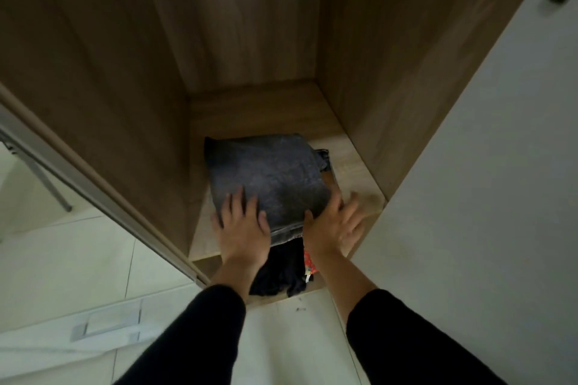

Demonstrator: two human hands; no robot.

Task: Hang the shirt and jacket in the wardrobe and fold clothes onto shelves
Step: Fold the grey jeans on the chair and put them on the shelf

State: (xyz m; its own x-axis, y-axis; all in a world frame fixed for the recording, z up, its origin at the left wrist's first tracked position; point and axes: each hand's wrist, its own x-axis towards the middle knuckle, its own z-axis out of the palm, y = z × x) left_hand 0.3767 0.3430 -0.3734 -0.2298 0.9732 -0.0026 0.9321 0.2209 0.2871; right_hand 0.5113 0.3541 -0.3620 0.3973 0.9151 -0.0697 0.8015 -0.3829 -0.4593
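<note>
— Looking down from the head camera, what lies under your hands?

— My folded dark grey denim garment (266, 175), flat on the pale wood wardrobe shelf (353, 162). It sits straight ahead of me, toward twelve o'clock, its long axis running from me into the cupboard. My left hand (242, 228) rests flat on its near left corner, fingers straight, gripping nothing. My right hand (336, 222) is at the near right corner, at about three o'clock from the left one, fingers spread and loose; it is blurred, so I cannot say whether it touches the cloth or only the shelf beside it.

— Which hand is nearer?

— Both sit at the near edge, roughly level. I judge a push toward twelve o'clock would seat the pile deeper.

— Anything in the way?

— Bare shelf lies behind the denim. Below its near edge, at six o'clock, a crumpled black cloth (281, 272) hangs over the shelf front, with a bright red patterned scrap (309, 266) beside it. The brown wardrobe side wall (391, 87) stands at two o'clock.
</note>
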